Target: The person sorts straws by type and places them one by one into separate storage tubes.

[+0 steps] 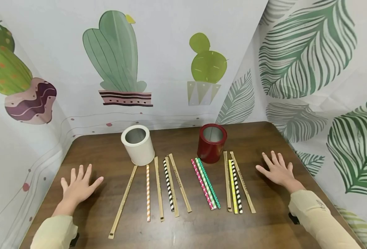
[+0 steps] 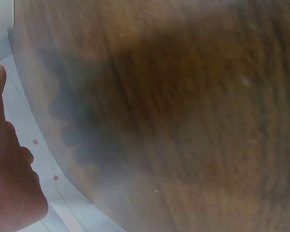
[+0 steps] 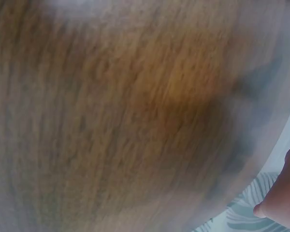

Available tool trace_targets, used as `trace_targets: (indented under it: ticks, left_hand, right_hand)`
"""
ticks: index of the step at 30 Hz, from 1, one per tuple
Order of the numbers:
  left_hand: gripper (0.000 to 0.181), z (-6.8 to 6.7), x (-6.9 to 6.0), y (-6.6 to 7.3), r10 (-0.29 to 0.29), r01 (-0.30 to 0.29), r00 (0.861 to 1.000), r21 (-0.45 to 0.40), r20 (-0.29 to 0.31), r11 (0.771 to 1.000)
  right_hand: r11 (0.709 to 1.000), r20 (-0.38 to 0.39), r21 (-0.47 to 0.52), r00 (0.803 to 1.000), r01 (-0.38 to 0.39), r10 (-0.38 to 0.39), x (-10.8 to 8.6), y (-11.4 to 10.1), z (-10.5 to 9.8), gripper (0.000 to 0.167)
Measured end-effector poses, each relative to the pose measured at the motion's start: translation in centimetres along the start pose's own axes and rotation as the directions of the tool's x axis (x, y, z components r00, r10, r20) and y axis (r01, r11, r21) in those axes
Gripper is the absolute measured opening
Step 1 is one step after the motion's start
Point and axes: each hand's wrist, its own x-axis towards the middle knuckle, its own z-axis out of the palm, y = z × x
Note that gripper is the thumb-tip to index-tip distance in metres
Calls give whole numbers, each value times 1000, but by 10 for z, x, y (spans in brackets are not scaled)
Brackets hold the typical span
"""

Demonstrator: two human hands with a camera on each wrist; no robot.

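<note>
The left hand (image 1: 78, 188), fingers spread and holding nothing, is over the table's left side; part of it (image 2: 14, 179) shows at the left edge of the left wrist view. The right hand (image 1: 277, 171) is likewise spread and empty at the right; a bit of it (image 3: 282, 195) shows in the right wrist view. Between them lie wrapped straws (image 1: 123, 202), an orange-striped straw (image 1: 148, 193), black-striped straws (image 1: 168, 185), a pink straw (image 1: 202, 185), green straws (image 1: 209, 183) and a yellow straw (image 1: 233, 186). Behind the straws stand a white can (image 1: 141, 148) and a red can (image 1: 211, 147), both upright.
The brown wooden table (image 1: 202, 231) has rounded back corners. Behind it and at its sides hangs white cloth (image 1: 167, 69) printed with cacti and leaves.
</note>
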Motion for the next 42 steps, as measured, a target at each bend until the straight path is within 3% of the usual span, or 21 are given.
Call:
trace_targets:
  ticks: [6, 11, 15, 17, 20, 23, 29, 33, 38, 42]
  left_hand:
    - [87, -3, 2, 8, 4, -4, 1000, 8, 11, 1000]
    - [87, -8, 6, 23, 21, -21, 1000, -9, -2, 1000]
    - [88, -15, 15, 40, 48, -49, 999, -46, -11, 998]
    - [89, -18, 20, 49, 66, -69, 997, -75, -43, 995]
    - [91, -22, 29, 61, 91, -108, 988, -138, -122, 985]
    - [92, -25, 39, 75, 108, -153, 970, -201, -216, 968]
    - [92, -28, 55, 100, 126, -239, 933, -317, -337, 918]
    - [91, -28, 63, 110, 121, -262, 927, -383, -354, 886]
    - [93, -26, 70, 118, 90, -249, 930, -430, -357, 868]
    - [93, -23, 73, 121, 68, -240, 932, -462, -357, 854]
  right_hand:
    - [999, 4, -12, 999, 32, -32, 3, -10, 0, 79]
    - [998, -41, -5, 997, 64, -64, 6, -23, -6, 79]
    - [990, -85, 78, 990, 116, -110, 9, -35, -14, 86]
    - [977, -105, 154, 986, 145, -130, 12, -39, -15, 88]
    - [937, -126, 303, 982, 175, -142, 15, -47, -16, 89]
    - [875, -100, 459, 988, 152, -119, 20, -53, -12, 88]
    - [713, 70, 701, 997, -25, -34, 29, -59, 4, 80]
    - [654, 137, 750, 990, -97, -11, 32, -60, 12, 72]
    - [663, 161, 740, 987, -116, -8, 35, -65, 18, 63]
    - [695, 154, 711, 988, -110, -1, 37, -70, 20, 55]
